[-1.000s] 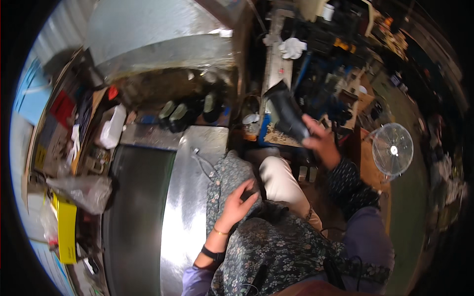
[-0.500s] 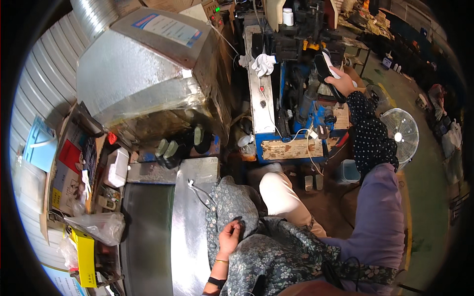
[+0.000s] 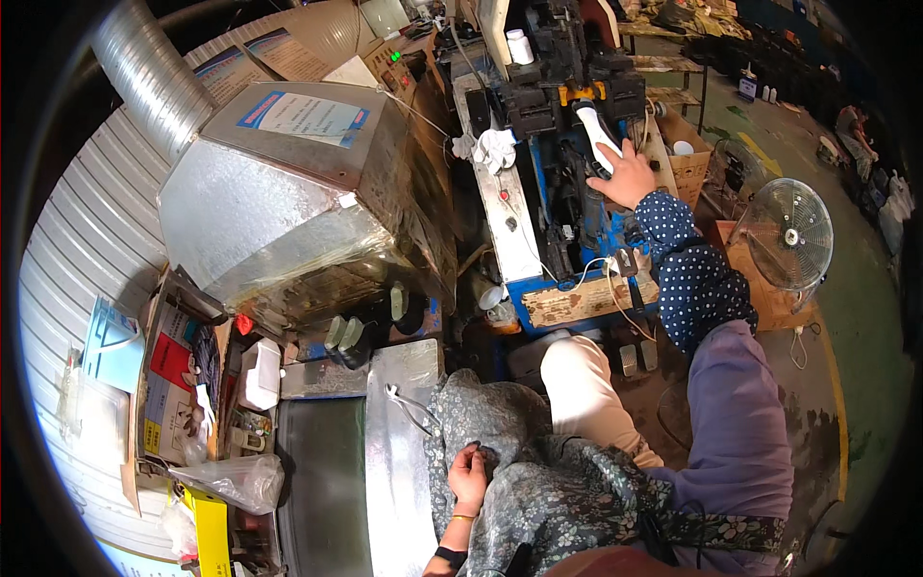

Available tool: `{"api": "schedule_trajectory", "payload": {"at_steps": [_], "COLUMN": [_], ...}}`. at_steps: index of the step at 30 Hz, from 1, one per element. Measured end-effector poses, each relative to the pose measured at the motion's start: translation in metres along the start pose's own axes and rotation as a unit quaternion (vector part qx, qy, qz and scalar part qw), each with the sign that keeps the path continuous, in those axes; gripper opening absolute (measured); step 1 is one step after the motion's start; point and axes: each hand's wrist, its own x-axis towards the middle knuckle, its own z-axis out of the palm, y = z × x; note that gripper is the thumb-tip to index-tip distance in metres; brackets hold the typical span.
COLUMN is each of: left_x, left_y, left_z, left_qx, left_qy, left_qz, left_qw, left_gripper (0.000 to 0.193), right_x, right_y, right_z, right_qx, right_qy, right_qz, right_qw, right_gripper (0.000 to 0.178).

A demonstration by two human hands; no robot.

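My right hand (image 3: 627, 179), below a dark polka-dot sleeve, is closed around the near end of a black shoe upper whose long white insole (image 3: 594, 127) faces up. Its far end sits under the yellow parts (image 3: 583, 93) of a black and blue shoe machine (image 3: 538, 106). Thumb and fingers lie on either side of the shoe; its underside is hidden. My left hand (image 3: 468, 475) rests by my lap against a dark floral apron (image 3: 567, 500). Its fingertips are pinched together at a small dark bit that I cannot make out.
A sheet-metal hood (image 3: 279, 202) with a conveyor belt (image 3: 322, 471) stands left. Several dark shoes (image 3: 351, 337) lie by its opening. White gloves (image 3: 495, 151) lie on the machine's ledge. To the right are a cardboard box (image 3: 687, 163) and a standing fan (image 3: 790, 235). Pedals (image 3: 630, 360) sit below.
My right hand has moved left with the shoe, from the machine's right side to under its yellow parts. The white insole now points away from me. My left hand stays at the apron.
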Motion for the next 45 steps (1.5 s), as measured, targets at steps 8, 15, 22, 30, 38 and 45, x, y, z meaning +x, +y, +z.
{"api": "schedule_trajectory", "payload": {"at_steps": [8,15,22,30,38,45], "left_x": [0.001,0.01,0.018,0.029,0.037,0.031], "left_y": [0.012,0.005,-0.005,0.0,-0.001,0.007], "left_z": [-0.001,0.003,-0.005,-0.002,-0.002,0.001], "left_qx": [-0.059,-0.058,-0.096,-0.061,-0.099,-0.101], "left_qy": [-0.01,0.009,0.022,0.057,0.049,0.045], "left_qz": [-0.042,-0.043,-0.103,-0.135,-0.142,-0.126], "left_qw": [0.997,0.997,0.99,0.987,0.984,0.986], "left_gripper": [0.019,0.016,0.013,0.01,0.008,0.01], "right_x": [0.007,0.052,0.107,0.131,0.137,0.135], "right_y": [0.007,0.01,0.012,0.019,0.008,0.006], "right_z": [-0.001,0.002,0.016,-0.002,-0.012,-0.014], "right_qx": [0.073,0.126,0.124,0.159,0.142,0.139], "right_qy": [-0.017,-0.055,-0.069,-0.104,-0.105,-0.098], "right_qz": [0.022,0.064,0.083,0.051,0.047,0.042], "right_qw": [0.997,0.988,0.986,0.98,0.983,0.985], "right_gripper": [0.072,0.075,0.076,0.08,0.079,0.078]}}
